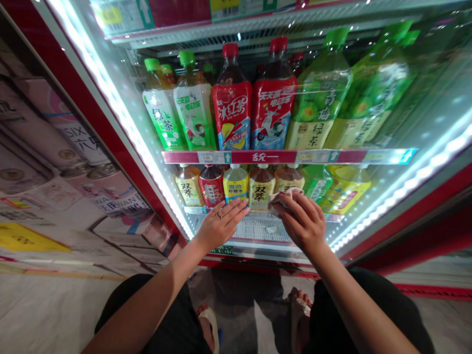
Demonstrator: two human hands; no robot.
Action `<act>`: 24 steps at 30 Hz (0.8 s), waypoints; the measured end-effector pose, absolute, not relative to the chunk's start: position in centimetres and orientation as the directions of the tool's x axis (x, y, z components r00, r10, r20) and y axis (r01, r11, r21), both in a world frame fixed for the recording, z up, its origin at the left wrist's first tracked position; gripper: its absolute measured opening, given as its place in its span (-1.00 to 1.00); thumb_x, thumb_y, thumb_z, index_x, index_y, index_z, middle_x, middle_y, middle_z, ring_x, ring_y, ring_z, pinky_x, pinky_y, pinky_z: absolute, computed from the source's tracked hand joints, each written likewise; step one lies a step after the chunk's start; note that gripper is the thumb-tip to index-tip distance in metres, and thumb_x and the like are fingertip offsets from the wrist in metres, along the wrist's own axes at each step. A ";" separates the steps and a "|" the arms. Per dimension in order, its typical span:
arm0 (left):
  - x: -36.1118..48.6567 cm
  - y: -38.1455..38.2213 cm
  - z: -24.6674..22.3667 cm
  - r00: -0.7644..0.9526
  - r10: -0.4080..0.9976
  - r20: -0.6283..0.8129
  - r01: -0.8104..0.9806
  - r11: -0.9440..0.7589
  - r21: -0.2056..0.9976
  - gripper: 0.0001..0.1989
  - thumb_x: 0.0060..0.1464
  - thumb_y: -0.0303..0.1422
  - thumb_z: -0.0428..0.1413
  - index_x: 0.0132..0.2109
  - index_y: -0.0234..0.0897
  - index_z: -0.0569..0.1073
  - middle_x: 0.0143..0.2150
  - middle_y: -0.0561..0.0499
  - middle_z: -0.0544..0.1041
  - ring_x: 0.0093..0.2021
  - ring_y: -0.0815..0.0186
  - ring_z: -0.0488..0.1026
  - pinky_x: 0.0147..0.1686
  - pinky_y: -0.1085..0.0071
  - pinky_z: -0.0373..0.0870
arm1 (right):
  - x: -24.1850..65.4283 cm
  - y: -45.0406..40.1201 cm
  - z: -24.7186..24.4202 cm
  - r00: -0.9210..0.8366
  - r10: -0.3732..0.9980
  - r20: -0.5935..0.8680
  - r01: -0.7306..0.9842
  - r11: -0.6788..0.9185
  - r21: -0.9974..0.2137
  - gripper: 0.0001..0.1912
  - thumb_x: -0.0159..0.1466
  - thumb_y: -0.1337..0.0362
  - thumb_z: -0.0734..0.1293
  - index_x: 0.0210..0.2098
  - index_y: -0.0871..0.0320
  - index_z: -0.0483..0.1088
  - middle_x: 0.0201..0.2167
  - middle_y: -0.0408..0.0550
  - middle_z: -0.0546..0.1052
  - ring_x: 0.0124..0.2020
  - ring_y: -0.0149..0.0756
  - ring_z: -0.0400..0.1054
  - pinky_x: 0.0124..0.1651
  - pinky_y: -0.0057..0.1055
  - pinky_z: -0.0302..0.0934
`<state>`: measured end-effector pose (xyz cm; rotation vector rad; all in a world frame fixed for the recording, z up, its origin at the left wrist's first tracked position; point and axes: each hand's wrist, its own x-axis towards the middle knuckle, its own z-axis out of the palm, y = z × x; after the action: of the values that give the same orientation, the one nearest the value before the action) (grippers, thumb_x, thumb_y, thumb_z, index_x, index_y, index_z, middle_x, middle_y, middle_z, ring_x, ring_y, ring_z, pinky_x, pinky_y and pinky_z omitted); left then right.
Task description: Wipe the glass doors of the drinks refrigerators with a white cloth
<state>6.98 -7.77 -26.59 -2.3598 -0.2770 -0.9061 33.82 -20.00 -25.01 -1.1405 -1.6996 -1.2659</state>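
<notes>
the right hand (300,221) pinches a folded cloth (283,201) under curled fingers against the fridge's glass door (424,113); the left hand (220,227) lies open and empty on the glass, just beside it, fingers spread.

Lower wire shelf (254,230) of a glass-door drinks cooler (110,129), just below the left hand's fingers (236,209) and right hand's fingers (295,209); small pale scrap (272,229) lying on the wire near the right fingers. Directly above the fingers, small bottles in one row: amber tea bottle (189,187) and red-labelled bottle (211,186) left of the left fingers, lemon drink bottle (235,184) above them, yellow-labelled tea bottle (261,189) between both hands, green-labelled bottle (317,184) and yellow-labelled bottle (346,189) right of the right fingers. Well above the fingers, upper shelf with red price strip (287,157), carrying green-capped tea bottles (193,103), red-capped iced tea bottles (232,98), and large green-capped bottles (317,93).
</notes>
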 end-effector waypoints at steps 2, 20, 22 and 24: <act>7.0 -7.7 -26.6 0.747 -0.017 0.664 0.383 -0.806 -0.452 -0.34 0.32 -0.50 0.01 0.53 -0.27 0.25 0.61 0.05 0.17 0.67 0.35 -0.20 0.66 0.25 -0.27 | 33.7 -20.0 -25.1 -0.352 0.246 0.903 0.935 0.129 0.330 -0.72 0.41 0.38 0.45 0.08 -0.01 0.56 0.08 -0.06 0.71 0.20 -0.14 0.54 0.27 -0.21 0.40; 7.0 -7.7 -26.6 0.750 -0.017 0.661 0.384 -0.803 -0.456 -0.30 0.31 -0.50 0.00 0.55 -0.25 0.21 0.60 0.04 0.19 0.67 0.36 -0.19 0.66 0.24 -0.26 | 34.3 -20.2 -25.0 -0.378 0.277 0.883 0.922 0.200 0.332 -0.60 0.41 0.48 0.40 0.16 -0.01 0.54 0.18 -0.08 0.67 0.32 -0.17 0.46 0.36 -0.20 0.38; 6.9 -7.7 -26.6 0.745 -0.015 0.667 0.388 -0.804 -0.451 -0.31 0.32 -0.50 0.00 0.55 -0.25 0.21 0.60 0.04 0.20 0.67 0.37 -0.19 0.66 0.24 -0.28 | 34.6 -20.2 -25.0 -0.347 0.261 0.901 0.933 0.191 0.304 -0.57 0.41 0.49 0.40 0.19 -0.02 0.52 0.18 -0.07 0.67 0.32 -0.17 0.46 0.36 -0.19 0.38; 6.9 -7.7 -26.5 0.740 -0.016 0.672 0.387 -0.807 -0.446 -0.29 0.32 -0.50 0.02 0.56 -0.27 0.18 0.59 0.02 0.21 0.67 0.36 -0.20 0.66 0.25 -0.28 | 34.7 -20.1 -25.1 -0.309 0.234 0.922 0.948 0.157 0.277 -0.56 0.40 0.46 0.42 0.21 -0.05 0.52 0.14 -0.09 0.69 0.29 -0.16 0.49 0.34 -0.18 0.40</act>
<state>6.87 -7.74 -26.55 -2.3595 -0.2790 -0.9185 34.75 -20.12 -25.10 -1.1452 -1.6823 -1.1981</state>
